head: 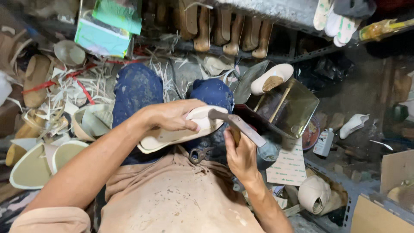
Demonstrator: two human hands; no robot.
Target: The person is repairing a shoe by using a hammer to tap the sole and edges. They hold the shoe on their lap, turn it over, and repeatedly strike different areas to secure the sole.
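A cream shoe on its last (181,131) is held sole-up over the lap, gripped from above by the left hand (172,115). A hammer (237,126) is clasped by the right hand (241,157), its head touching the shoe's toe. Pincers (199,154) lie on the apron (172,194) below.

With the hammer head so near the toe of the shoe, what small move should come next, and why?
Probably a short tap down on the toe edge: the left hand holds the cream shoe sole-up on the lap, and the right hand has the hammer head resting at its toe.
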